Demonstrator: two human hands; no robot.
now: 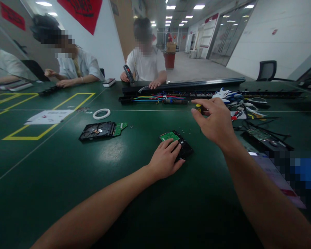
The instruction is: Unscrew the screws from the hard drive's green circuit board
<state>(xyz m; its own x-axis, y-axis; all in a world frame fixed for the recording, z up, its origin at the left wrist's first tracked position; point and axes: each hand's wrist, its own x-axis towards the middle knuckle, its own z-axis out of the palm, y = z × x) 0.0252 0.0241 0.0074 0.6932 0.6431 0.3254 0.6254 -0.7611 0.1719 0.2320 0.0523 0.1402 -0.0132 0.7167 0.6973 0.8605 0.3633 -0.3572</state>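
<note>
My left hand [167,157] lies over a black hard drive [186,148], fingers across its top and thumb along the near edge, holding it against the table. A green circuit board [171,135] shows on the drive beyond my fingertips; my hand covers part of both. Raised to the right of the drive, my right hand [214,119] has its thumb and index finger apart. Its other fingers curl round a yellow-and-black screwdriver [199,108], of which only part of the handle shows. Tiny screws [184,131] lie scattered just beyond the drive.
Left on the green table [114,200] are another opened drive [97,132] and a white ring [101,113]. Cables [155,99] and gloves [227,95] lie at the back; another drive [266,138] is right. Across the table, a person [146,62] holds a power tool [129,73].
</note>
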